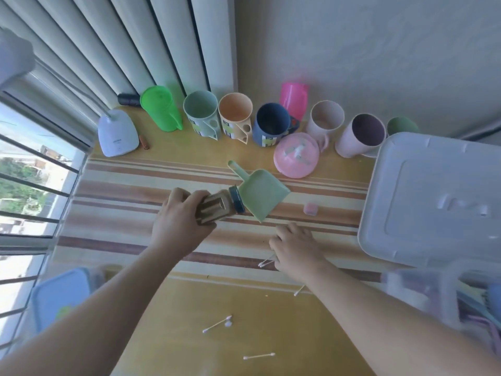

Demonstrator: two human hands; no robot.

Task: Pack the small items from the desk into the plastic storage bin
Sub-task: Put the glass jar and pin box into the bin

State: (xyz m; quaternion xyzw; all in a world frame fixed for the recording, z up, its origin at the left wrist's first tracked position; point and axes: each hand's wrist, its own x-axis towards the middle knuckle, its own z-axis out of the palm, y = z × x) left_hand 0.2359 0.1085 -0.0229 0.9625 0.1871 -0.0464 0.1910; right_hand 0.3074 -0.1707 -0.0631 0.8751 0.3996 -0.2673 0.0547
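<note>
My left hand (180,219) grips a brown ribbed jar (217,207) with a dark blue lid, held tilted above the striped cloth, its lid against a light green dustpan (261,192). My right hand (294,246) rests on the cloth, fingers closed on cotton swabs (265,263) whose tips stick out at its left side. More cotton swabs (217,324) lie loose on the desk near me. A small pink block (310,208) sits right of the dustpan. The clear plastic storage bin (423,291) is at the lower right, blurred, below its grey lid (433,196).
Along the wall stands a row of cups: green jug (160,108), teal, orange, navy (272,123), pink and lilac ones. A pink round lid (295,156) lies before them. A white lamp base (118,132) is far left. A blue-lidded box (59,297) sits lower left.
</note>
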